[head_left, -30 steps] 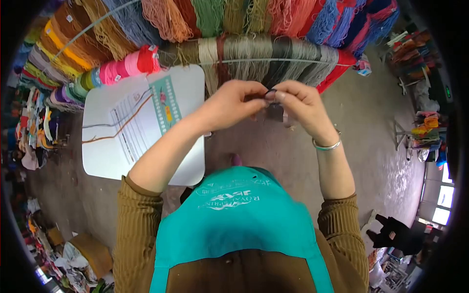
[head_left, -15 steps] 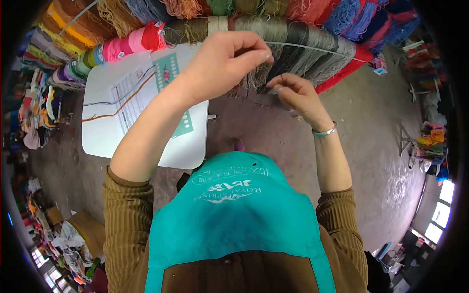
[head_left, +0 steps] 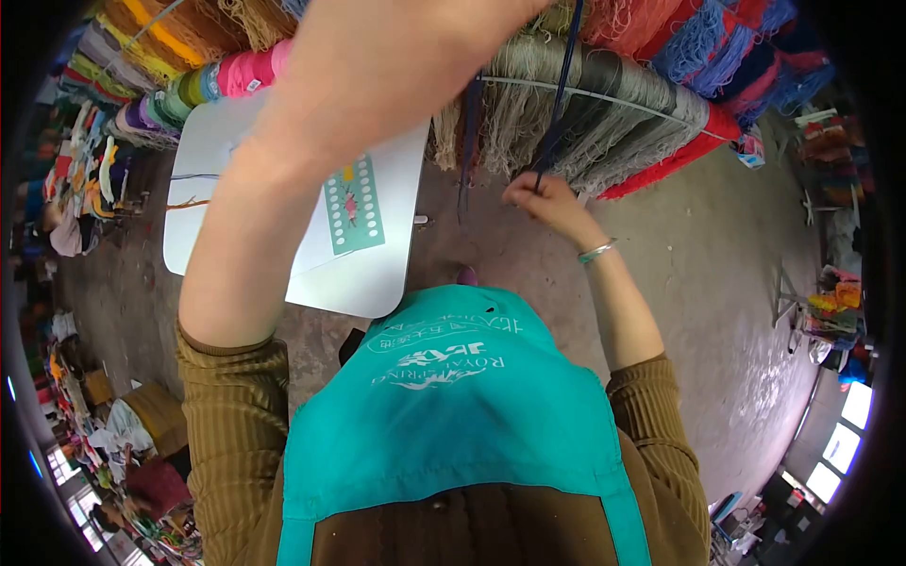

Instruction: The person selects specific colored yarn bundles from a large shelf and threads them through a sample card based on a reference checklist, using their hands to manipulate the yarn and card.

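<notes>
Dark navy thread runs from the top edge of the view down to my right hand, whose fingers are closed around it. My left hand is raised close to the camera at the top, and its fingers are cut off by the frame edge. More dark strands hang below it. Behind both hands, skeins of grey and olive thread hang from a rail. A green card with white holes lies on the white table, partly behind my left forearm.
The white table stands at the left with blue and brown threads on it. Pink skeins hang beyond it, red and blue ones at the upper right. Cloth piles line both sides of the room.
My left hand has risen toward the camera and past the top edge. My right hand has dropped slightly, and dark thread now stretches upward from it. The left forearm now covers the printed sheet.
</notes>
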A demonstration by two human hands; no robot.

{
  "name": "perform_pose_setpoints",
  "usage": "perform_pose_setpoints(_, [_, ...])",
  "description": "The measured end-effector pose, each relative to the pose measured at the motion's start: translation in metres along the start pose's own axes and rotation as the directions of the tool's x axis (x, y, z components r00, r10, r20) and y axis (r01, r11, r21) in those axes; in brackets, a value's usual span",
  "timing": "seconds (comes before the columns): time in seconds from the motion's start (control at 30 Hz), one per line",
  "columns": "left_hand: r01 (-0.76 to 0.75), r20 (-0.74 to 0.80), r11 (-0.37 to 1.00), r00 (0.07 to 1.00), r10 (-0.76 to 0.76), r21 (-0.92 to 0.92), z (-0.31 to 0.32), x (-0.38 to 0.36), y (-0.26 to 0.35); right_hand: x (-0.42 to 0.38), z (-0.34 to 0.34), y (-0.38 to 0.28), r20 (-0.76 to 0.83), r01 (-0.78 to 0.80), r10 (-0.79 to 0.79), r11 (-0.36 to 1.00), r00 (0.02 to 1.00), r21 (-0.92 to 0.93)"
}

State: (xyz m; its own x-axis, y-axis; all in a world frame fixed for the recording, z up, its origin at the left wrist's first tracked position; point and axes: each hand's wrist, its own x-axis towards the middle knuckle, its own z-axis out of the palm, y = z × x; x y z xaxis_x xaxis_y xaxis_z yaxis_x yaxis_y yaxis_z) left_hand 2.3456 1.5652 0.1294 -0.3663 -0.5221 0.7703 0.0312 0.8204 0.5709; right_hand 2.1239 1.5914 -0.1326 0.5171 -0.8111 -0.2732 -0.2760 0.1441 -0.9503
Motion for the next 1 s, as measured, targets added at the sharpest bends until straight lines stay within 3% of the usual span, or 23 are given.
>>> perform_pose_setpoints(0.03, [0.147,-0.034,0.969,0.989,-0.144,0.2,-0.004,-0.002,0.016,0.005,0.009,0.025,0.011,0.027,-0.027,1.0,1.0,-0.015])
perform_pose_setpoints(0.07, [0.45,-0.103,0.89,0.891,-0.442,0.072,-0.001,0.019,0.044,0.008,0.016,0.048,0.027,-0.021,0.022,0.999,0.999,-0.03])
perform_pose_setpoints(0.13, [0.351,-0.068,0.931,0.936,-0.346,0.099,-0.008,0.028,0.044,0.007,0.029,0.078,0.01,-0.172,0.173,0.983,0.985,-0.066])
perform_pose_setpoints(0.17, [0.397,-0.129,0.894,0.917,-0.378,0.208,-0.004,0.034,0.054,0.006,0.035,0.094,0.011,-0.169,0.17,0.983,0.985,-0.067])
perform_pose_setpoints(0.23, [0.378,-0.162,0.899,0.923,-0.348,0.221,-0.002,0.041,0.058,-0.001,0.041,0.12,-0.013,-0.312,0.312,0.95,0.95,-0.01])
perform_pose_setpoints(0.37, [0.336,-0.18,0.882,0.94,-0.291,0.33,0.007,0.054,0.068,-0.019,0.013,0.157,-0.072,-0.323,0.318,0.943,0.945,-0.08])
perform_pose_setpoints(0.4, [0.343,-0.18,0.85,0.939,-0.294,0.4,0.009,0.055,0.071,-0.011,-0.018,0.205,0.085,0.1,-0.059,0.757,0.995,-0.645])
perform_pose_setpoints(0.43, [0.336,-0.175,0.854,0.941,-0.289,0.397,0.009,0.056,0.072,-0.002,-0.039,0.231,0.414,0.463,-0.26,0.168,0.872,-0.87])
perform_pose_setpoints(0.47, [0.307,-0.085,0.858,0.95,-0.299,0.411,0.007,0.056,0.072,-0.006,-0.045,0.18,0.098,0.187,-0.233,0.398,0.968,-0.898])
perform_pose_setpoints(0.5, [0.276,0.007,0.864,0.952,-0.307,0.421,0.006,0.057,0.071,-0.013,-0.059,0.123,-0.218,-0.1,-0.13,0.594,0.967,-0.798])
perform_pose_setpoints(0.53, [0.271,0.013,0.869,0.953,-0.303,0.414,0.007,0.057,0.069,-0.021,-0.066,0.036,-0.329,-0.157,-0.102,0.724,0.939,-0.672])
perform_pose_setpoints(0.57, [0.243,0.06,0.877,0.954,-0.293,0.416,0.008,0.057,0.067,-0.022,-0.073,-0.017,-0.37,0.015,-0.251,0.844,0.894,-0.537])
perform_pose_setpoints(0.6, [0.213,0.107,0.883,0.954,-0.281,0.417,0.009,0.058,0.064,-0.033,-0.077,-0.074,-0.384,0.147,-0.299,0.915,0.874,-0.377])
perform_pose_setpoints(0.63, [0.208,0.125,0.888,0.952,-0.281,0.41,0.011,0.059,0.06,-0.041,-0.071,-0.123,-0.456,0.379,-0.444,0.896,0.771,-0.231])
perform_pose_setpoints(0.67, [0.201,0.133,0.892,0.953,-0.274,0.404,0.013,0.059,0.056,-0.047,-0.065,-0.167,-0.486,0.62,-0.602,0.771,0.634,-0.146])
perform_pose_setpoints(0.7, [0.178,0.155,0.901,0.954,-0.257,0.395,0.014,0.06,0.053,-0.051,-0.063,-0.199,-0.431,0.735,-0.665,0.678,0.609,-0.008])
perform_pose_setpoints(0.73, [0.155,0.176,0.909,0.955,-0.238,0.387,0.015,0.061,0.052,-0.054,-0.058,-0.226,-0.401,0.805,-0.737,0.593,0.545,0.005])
perform_pose_setpoints(0.8, [0.162,0.15,0.903,0.959,-0.239,0.397,0.019,0.061,0.056,-0.075,-0.021,-0.289,-0.512,0.734,-0.618,0.678,0.597,0.038])
perform_pose_setpoints(0.9, [0.16,0.103,0.936,0.974,-0.2,0.312,0.013,0.061,0.05,-0.079,-0.022,-0.311,-0.423,0.652,-0.606,0.757,0.674,-0.046])
perform_pose_setpoints(1.0, [0.165,0.098,0.868,0.967,-0.236,0.468,0.001,0.064,0.049,-0.084,-0.03,-0.327,-0.364,0.406,-0.467,0.883,0.805,-0.236])
